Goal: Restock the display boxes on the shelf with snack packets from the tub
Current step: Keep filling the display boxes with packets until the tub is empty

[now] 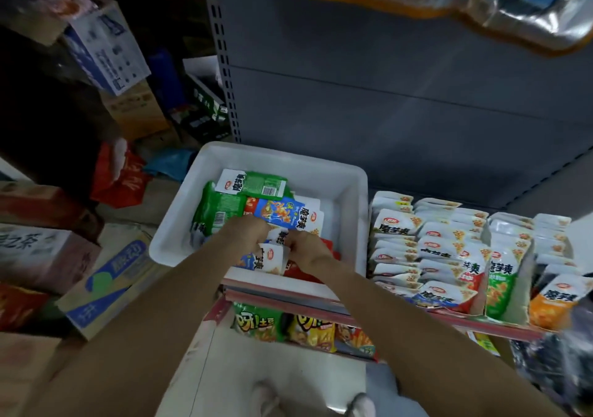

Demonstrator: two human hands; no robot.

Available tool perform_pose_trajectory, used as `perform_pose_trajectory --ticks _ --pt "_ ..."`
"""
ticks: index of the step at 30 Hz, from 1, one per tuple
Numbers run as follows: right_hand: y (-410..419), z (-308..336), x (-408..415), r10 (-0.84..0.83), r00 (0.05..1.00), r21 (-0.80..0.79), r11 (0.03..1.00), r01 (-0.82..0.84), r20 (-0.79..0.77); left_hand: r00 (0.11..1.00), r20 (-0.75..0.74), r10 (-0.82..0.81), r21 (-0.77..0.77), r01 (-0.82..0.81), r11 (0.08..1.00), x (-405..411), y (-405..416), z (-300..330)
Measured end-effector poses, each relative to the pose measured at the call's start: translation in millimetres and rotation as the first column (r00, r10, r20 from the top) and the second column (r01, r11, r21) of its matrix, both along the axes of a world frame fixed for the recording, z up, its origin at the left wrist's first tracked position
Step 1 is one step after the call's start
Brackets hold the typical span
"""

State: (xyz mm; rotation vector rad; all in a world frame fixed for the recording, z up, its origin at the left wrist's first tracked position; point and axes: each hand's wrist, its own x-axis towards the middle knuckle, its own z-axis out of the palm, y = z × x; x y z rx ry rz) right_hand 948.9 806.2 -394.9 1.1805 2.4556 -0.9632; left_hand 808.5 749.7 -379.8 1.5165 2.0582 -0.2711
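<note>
A white plastic tub (353,185) sits on the shelf's left end, holding green (221,208), blue (282,212) and red (327,246) snack packets. Both my hands are inside it. My left hand (248,229) grips a white-topped blue packet (268,257), its fingers curled over the top. My right hand (305,248) pinches a small white packet (282,235) between the two hands. To the right stand the display boxes (500,288), packed with rows of upright white-topped packets (398,227).
The red shelf edge (288,298) runs under the tub, with chip bags (256,322) on the shelf below. Cardboard cartons (106,285) are stacked on the floor at left. Another person's hand holds a red bag (118,179). A foil bag (481,5) hangs above.
</note>
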Motion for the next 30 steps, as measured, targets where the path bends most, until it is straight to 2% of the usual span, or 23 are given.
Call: perform_pose_trajectory --ticks 1,3,5,7,9,11,13,15,19,20,21,23,24,27,30 --pt "1 -1 1 0.011 1.000 -0.018 1.000 -0.011 -0.003 1.000 0.012 0.005 0.059 -0.005 0.998 -4 -3 1" --pt "4 1 4 0.008 0.999 -0.083 0.996 -0.012 -0.048 0.989 0.099 0.106 0.234 -0.127 0.964 -8 -12 8" --pt "6 10 7 -0.070 0.982 -0.169 0.985 0.041 -0.173 0.955 0.216 0.202 0.387 -0.273 0.880 -11 -17 15" --pt "9 22 13 -0.197 0.915 -0.216 0.968 0.125 -0.353 0.905 0.341 0.254 0.462 -0.397 0.793 -7 -22 26" --pt "16 36 21 -0.287 0.815 -0.227 0.954 0.195 -0.504 0.811 0.532 0.243 0.493 -0.530 0.690 0 -23 36" --pt "21 54 32 -0.375 0.723 -0.334 0.919 0.208 -0.580 0.706 0.670 0.231 0.477 -0.647 0.595 15 -20 47" --pt "28 72 46 -0.424 0.692 -0.403 0.892 0.206 -0.584 0.671 0.718 0.184 0.493 -0.677 0.547 32 -11 56" --pt "37 86 65 -0.453 0.661 -0.406 0.883 0.237 -0.599 0.657 0.743 0.126 0.512 -0.680 0.525 56 2 71" --pt "65 108 117 -0.551 0.455 -0.389 0.828 0.405 -0.699 0.617 0.787 0.028 0.525 -0.692 0.496 100 38 90" --pt "72 112 132 -0.561 0.395 -0.379 0.808 0.451 -0.727 0.661 0.750 0.017 0.562 -0.650 0.511 110 46 90" --pt "79 114 148 -0.556 0.345 -0.348 0.789 0.507 -0.757 0.750 0.662 -0.005 0.639 -0.561 0.526 121 55 89" --pt "94 116 180 -0.511 0.268 -0.268 0.747 0.609 -0.816 0.929 0.363 -0.074 0.767 -0.253 0.589 146 70 83" --pt "99 117 195 -0.490 0.237 -0.243 0.726 0.643 -0.839 0.965 0.232 -0.125 0.764 -0.102 0.637 160 74 83" --pt "116 118 229 -0.446 0.236 -0.157 0.682 0.714 -0.864 0.968 -0.014 -0.251 0.655 0.199 0.729 197 86 84" --pt "126 118 248 -0.476 0.214 -0.213 0.692 0.690 -0.853 0.948 -0.136 -0.289 0.551 0.315 0.773 218 93 82"
